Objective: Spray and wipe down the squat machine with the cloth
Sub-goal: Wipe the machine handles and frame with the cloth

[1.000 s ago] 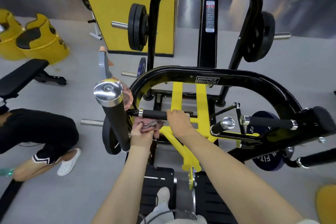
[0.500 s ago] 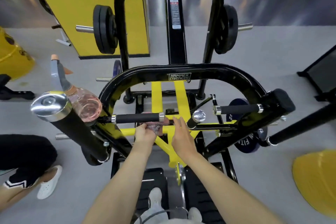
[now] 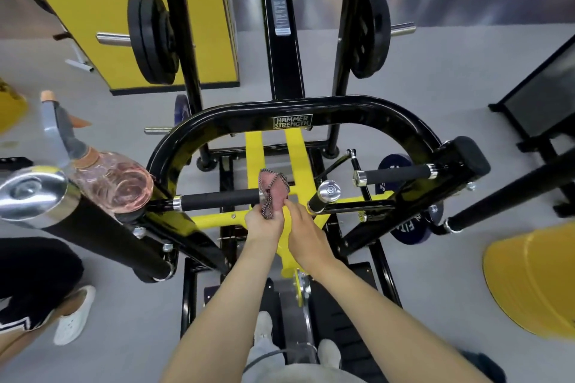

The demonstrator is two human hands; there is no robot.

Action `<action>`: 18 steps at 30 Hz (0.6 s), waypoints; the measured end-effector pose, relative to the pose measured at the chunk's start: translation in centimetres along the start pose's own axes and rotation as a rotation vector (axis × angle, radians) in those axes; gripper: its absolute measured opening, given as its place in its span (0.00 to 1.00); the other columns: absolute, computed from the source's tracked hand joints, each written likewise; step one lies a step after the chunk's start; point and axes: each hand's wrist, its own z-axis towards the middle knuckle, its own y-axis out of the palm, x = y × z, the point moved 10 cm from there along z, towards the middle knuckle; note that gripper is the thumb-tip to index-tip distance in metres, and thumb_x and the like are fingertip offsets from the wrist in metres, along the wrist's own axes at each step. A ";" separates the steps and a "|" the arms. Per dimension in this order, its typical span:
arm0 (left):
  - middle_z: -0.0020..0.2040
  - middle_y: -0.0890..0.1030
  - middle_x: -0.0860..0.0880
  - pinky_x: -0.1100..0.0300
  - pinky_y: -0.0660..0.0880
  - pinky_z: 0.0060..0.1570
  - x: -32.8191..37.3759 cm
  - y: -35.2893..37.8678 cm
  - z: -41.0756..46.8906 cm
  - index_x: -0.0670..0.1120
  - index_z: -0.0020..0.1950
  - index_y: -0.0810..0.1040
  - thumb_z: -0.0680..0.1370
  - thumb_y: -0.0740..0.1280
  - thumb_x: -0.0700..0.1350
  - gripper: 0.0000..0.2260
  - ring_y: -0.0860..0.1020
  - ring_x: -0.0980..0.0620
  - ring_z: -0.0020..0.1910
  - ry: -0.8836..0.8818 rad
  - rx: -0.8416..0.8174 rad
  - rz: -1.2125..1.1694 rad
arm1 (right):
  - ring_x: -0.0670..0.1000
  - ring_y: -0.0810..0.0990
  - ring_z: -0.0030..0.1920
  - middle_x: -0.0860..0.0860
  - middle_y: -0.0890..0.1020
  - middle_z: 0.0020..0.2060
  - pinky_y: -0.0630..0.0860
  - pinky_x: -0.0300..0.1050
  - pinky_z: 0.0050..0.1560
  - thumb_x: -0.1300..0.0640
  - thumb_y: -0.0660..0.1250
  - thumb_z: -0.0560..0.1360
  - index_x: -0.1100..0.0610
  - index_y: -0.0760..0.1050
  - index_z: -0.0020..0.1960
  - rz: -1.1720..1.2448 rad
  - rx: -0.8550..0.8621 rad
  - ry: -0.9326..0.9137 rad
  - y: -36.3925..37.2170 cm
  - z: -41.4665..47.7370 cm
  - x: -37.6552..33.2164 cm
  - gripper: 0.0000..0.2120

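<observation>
The black and yellow squat machine (image 3: 326, 115) fills the middle of the view. My left hand (image 3: 264, 224) grips a small pink cloth (image 3: 271, 193) with a dark patterned edge, held upright against the chrome end of the left foam handle (image 3: 217, 199). My right hand (image 3: 303, 228) is right beside it, fingertips touching the cloth's lower edge, over the yellow frame (image 3: 217, 219). A clear spray bottle (image 3: 112, 183) with pinkish liquid and a grey trigger rests on the machine's left arm, next to a chrome-capped black pad (image 3: 34, 190).
Another person's leg in black shorts and a white shoe (image 3: 73, 317) are at the lower left. Weight plates (image 3: 152, 37) hang on the machine's horns. A yellow tub (image 3: 535, 280) sits at the right, a black bench frame (image 3: 541, 102) beyond it. My own feet stand on the footplate.
The cloth has been lifted from a bunched wad under the handle and now stands upright at the handle's end. My right hand has closed in on the cloth. The view has moved closer.
</observation>
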 end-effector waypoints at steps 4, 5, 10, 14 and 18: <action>0.51 0.79 0.41 0.52 0.71 0.61 1.5 0.6 -1.1 0.35 0.48 0.75 0.82 0.56 0.36 0.10 0.74 0.47 0.51 -0.054 0.004 -0.203 | 0.55 0.72 0.63 0.50 0.60 0.73 0.65 0.44 0.43 0.68 0.56 0.77 0.53 0.52 0.77 0.011 -0.005 -0.011 0.0 0.3 -0.2 0.32; 0.47 0.77 0.44 0.57 0.70 0.60 1.1 -0.3 -1.3 0.37 0.45 0.74 0.83 0.52 0.36 0.13 0.73 0.48 0.51 -0.108 0.104 -0.217 | 0.56 0.73 0.60 0.51 0.61 0.72 0.65 0.44 0.42 0.69 0.56 0.77 0.53 0.53 0.76 0.026 -0.003 -0.019 0.1 0.3 -0.3 0.31; 0.36 0.73 0.49 0.58 0.69 0.48 4.5 -0.3 -3.8 0.46 0.39 0.71 0.80 0.59 0.36 0.11 0.72 0.54 0.36 0.223 0.052 0.407 | 0.59 0.75 0.56 0.54 0.67 0.67 0.65 0.46 0.41 0.70 0.56 0.76 0.54 0.57 0.74 0.079 -0.027 -0.040 -0.1 0.7 0.0 0.29; 0.33 0.73 0.50 0.68 0.70 0.32 2.2 -0.1 -4.4 0.46 0.38 0.71 0.77 0.65 0.36 0.10 0.73 0.50 0.34 0.104 0.019 0.159 | 0.61 0.76 0.55 0.57 0.72 0.63 0.74 0.54 0.46 0.69 0.55 0.75 0.55 0.61 0.71 0.108 -0.046 -0.081 -0.4 0.9 -0.8 0.25; 0.35 0.69 0.50 0.75 0.67 0.27 3.1 -3.3 -4.4 0.46 0.38 0.69 0.79 0.58 0.34 0.12 0.68 0.55 0.33 0.143 0.130 0.042 | 0.61 0.76 0.54 0.58 0.75 0.59 0.72 0.52 0.44 0.68 0.53 0.77 0.58 0.65 0.68 0.109 -0.072 -0.130 -0.5 0.9 -1.7 0.20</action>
